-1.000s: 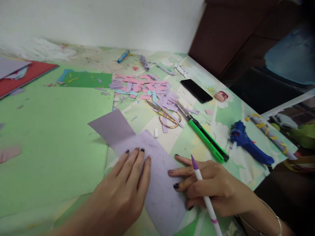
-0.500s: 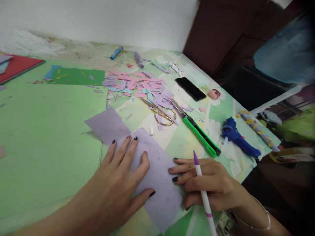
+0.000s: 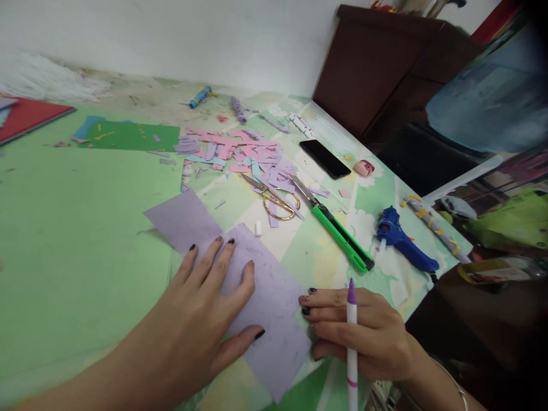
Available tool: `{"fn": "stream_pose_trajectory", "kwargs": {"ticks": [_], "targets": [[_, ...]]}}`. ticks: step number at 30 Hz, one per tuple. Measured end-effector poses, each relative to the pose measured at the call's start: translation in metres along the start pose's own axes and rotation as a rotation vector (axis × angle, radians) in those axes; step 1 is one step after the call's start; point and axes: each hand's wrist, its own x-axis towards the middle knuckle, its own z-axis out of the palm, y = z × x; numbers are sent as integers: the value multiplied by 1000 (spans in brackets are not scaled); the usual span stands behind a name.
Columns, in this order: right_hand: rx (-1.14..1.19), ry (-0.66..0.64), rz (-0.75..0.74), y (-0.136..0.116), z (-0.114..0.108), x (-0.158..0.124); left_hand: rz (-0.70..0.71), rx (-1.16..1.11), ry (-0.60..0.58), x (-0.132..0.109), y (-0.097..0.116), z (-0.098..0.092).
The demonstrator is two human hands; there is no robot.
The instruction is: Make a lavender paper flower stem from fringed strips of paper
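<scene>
A purple sheet of paper lies diagonally in front of me, and another purple piece reaches out to its upper left. My left hand rests flat on the paper with its fingers spread. At the sheet's right edge is my right hand, its fingertips touching the paper's border. It holds a white marker with a purple tip pointing away from me. Gold-handled scissors and a green utility knife lie beyond the hands. A small white piece sits beside the paper.
Pink, purple and blue paper scraps are heaped behind the scissors. A phone, a blue glue gun and a decorated purple roll lie to the right. A large green board covers the left side, near a red folder.
The marker in my right hand has turned more upright, and that hand's fingers have drawn closer together. The view has shifted slightly. My left hand stays on the paper.
</scene>
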Motion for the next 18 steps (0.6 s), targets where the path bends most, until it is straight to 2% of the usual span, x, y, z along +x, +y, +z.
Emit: {"fn": "stream_pose_trajectory", "kwargs": {"ticks": [18], "targets": [[-14, -38, -29, 0, 4, 3, -23, 0, 53, 1, -2, 3]]}}
